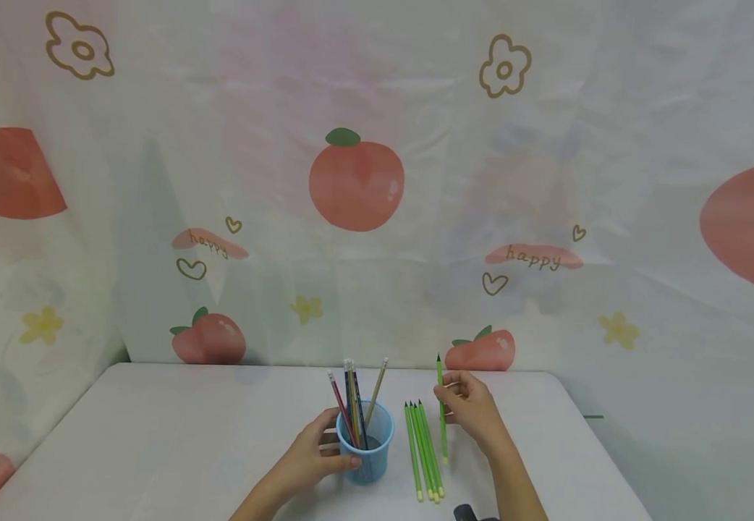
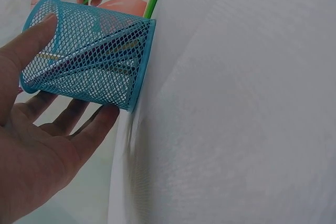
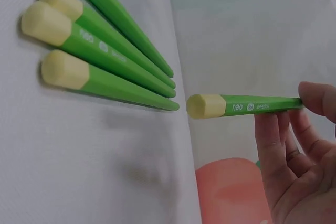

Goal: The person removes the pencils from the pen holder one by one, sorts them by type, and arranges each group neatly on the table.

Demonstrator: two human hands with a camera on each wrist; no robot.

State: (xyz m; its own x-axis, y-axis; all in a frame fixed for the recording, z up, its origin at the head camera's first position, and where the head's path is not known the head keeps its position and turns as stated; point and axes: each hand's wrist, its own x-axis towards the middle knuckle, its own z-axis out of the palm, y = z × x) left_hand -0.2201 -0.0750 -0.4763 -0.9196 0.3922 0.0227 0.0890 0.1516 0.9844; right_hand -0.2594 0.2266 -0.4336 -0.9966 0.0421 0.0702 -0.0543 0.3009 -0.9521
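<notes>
My left hand (image 1: 308, 452) grips a light blue mesh pencil cup (image 2: 89, 51) from its left side, thumb at the near rim and fingers around the wall. Several pencils (image 1: 354, 405) lean inside the cup, white eraser ends up. To the right of the cup, my right hand (image 1: 471, 409) pinches a green pencil (image 3: 257, 105) between thumb and fingers. That pencil stands nearly upright, dark point up and pale yellow end down, held above the table in the right wrist view. Several more green pencils (image 1: 424, 452) lie side by side between the cup and my right hand.
The white table (image 1: 175, 434) carries these things near its front middle. Behind it hangs a pale backdrop (image 1: 416, 289) with fruit and flower prints. A dark object (image 1: 464, 512) shows at the bottom edge, close to my right forearm.
</notes>
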